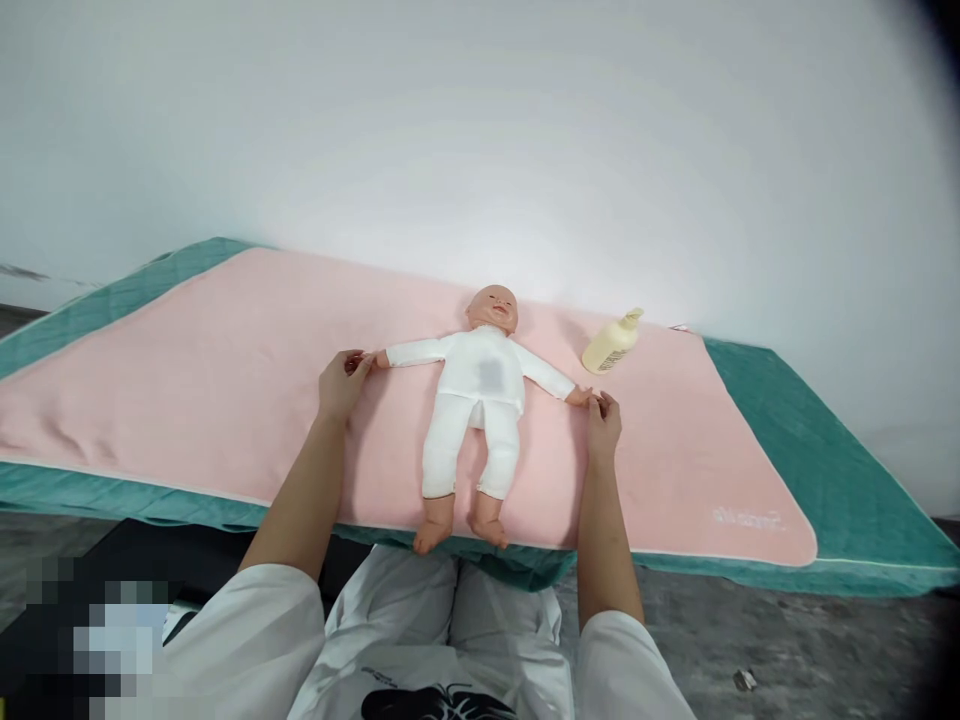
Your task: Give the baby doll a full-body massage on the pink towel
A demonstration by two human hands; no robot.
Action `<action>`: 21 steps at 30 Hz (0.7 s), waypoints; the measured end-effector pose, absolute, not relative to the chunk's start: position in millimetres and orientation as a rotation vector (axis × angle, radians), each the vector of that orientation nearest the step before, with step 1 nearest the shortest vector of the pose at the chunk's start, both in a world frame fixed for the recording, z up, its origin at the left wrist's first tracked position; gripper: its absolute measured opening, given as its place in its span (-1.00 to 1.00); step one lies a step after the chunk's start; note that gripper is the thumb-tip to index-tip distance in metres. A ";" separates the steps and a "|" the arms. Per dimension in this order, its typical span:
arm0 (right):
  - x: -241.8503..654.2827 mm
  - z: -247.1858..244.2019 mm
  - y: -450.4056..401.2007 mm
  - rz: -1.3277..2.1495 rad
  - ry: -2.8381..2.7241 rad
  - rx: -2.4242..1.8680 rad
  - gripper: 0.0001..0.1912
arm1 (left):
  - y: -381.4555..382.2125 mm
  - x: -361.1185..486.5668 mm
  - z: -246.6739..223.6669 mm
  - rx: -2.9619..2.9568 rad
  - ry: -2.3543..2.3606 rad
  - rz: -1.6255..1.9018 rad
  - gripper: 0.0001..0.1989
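A baby doll [480, 375] in a white suit lies on its back, arms spread, on a pink mat [675, 460]. Its head points toward the wall and its bare feet toward me. My left hand [345, 382] pinches the doll's hand on the left side of the view. On the other side, my right hand [604, 415] has its fingers closed on the doll's other hand. Just beyond my right hand stands a pale yellow pump bottle [610, 344].
Green quilted cloth [810, 450] shows under the mat on both sides and along the front edge. A white wall [480, 130] rises behind the table. Something dark, partly pixelated, is at the lower left. A small object [745, 680] lies on the grey floor.
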State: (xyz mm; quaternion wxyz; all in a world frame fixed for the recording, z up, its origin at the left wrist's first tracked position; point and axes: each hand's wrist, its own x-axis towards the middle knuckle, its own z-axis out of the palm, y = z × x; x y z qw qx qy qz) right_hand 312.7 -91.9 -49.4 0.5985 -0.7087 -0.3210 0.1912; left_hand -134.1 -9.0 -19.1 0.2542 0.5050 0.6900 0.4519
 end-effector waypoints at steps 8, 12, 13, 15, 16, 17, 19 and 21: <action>312.5 -52.8 -90.8 0.417 -0.725 -1.589 -0.53 | -10.6 -131.5 -26.0 1.472 1.911 1.243 -0.59; 312.2 -53.6 -89.6 0.301 -0.793 -1.694 -0.55 | -18.5 -132.9 -29.5 1.563 1.974 1.245 -0.56; 311.4 -52.9 -89.3 0.272 -0.804 -1.718 -0.56 | -23.7 -132.4 -29.6 1.588 1.975 1.260 -0.57; 308.8 -50.7 -88.7 0.210 -0.821 -1.762 -0.57 | -39.0 -129.7 -28.8 1.631 1.964 1.312 -0.59; 307.1 -49.5 -88.5 0.181 -0.827 -1.780 -0.57 | -48.9 -127.5 -28.0 1.646 1.961 1.348 -0.60; 305.5 -48.2 -88.5 0.152 -0.834 -1.800 -0.57 | -60.2 -124.8 -27.1 1.669 1.947 1.380 -0.62; 302.7 -45.9 -89.0 0.104 -0.849 -1.833 -0.56 | -85.5 -118.5 -25.6 1.724 1.920 1.436 -0.64; 301.2 -43.9 -90.2 0.107 -0.866 -1.830 -0.54 | -113.0 -111.6 -25.9 1.774 1.886 1.429 -0.65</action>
